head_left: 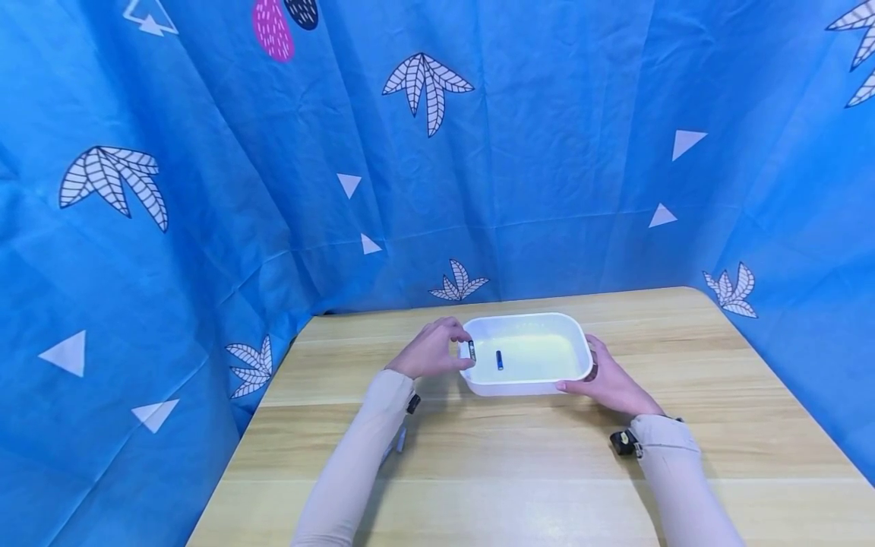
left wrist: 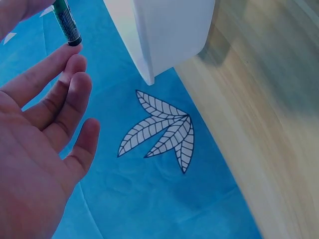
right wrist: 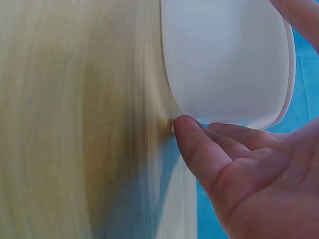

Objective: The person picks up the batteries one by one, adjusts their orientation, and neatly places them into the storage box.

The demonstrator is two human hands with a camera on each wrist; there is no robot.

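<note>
Battery (left wrist: pixel 66 22) right at the left end of the white tub (head_left: pixel 526 387), and the left grip (head_left: pixel 434 349) has it, pinched by its two ends, thumb on the near end, fingertips on the far one! Look at that long axis: it runs near to far, straight across the gap between thumb and fingertips, over the short left rim as the head view sees it. How high above the rim? Can't tell from here; the left wrist view shows daylight between battery and wall. Now inside: a blue battery (head_left: pixel 500 360) lies on the tub's floor, just to the right of the pinched one, lined up almost parallel with it and well apart from the tub's right end. Left grip is clearly the nearer of the two. Across the bench (head_left: pixel 519 471), the right grip (head_left: pixel 604 380) clasps the tub's right end, thumb along the near wall, fingers against the outside.
</note>
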